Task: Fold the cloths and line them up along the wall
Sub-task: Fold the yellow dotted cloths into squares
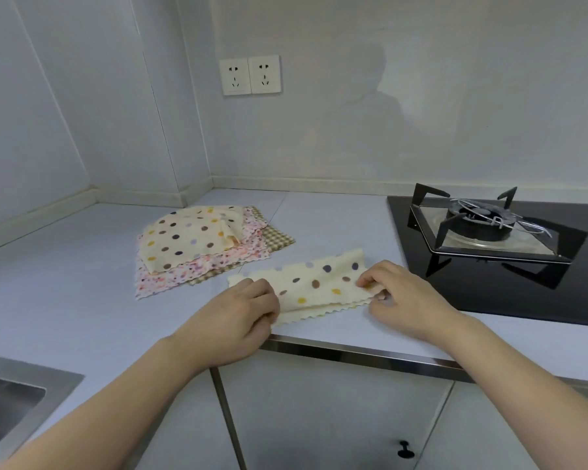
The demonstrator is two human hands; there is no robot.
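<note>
A cream cloth with coloured dots (314, 283) lies folded in half as a long strip near the counter's front edge. My left hand (243, 308) pinches its left end and my right hand (396, 293) pinches its right end. Behind it to the left sits a loose pile: another dotted cream cloth (184, 237) on top, a pink flowered cloth (170, 278) under it, and a green checked cloth (279, 237) at the bottom. The wall (319, 183) runs along the back of the counter.
A black gas hob with a burner stand (489, 228) fills the right side. A steel sink (11, 401) is at the lower left. Two wall sockets (250, 74) sit above the pile. Cabinet doors with a black knob (405, 449) are below the counter edge.
</note>
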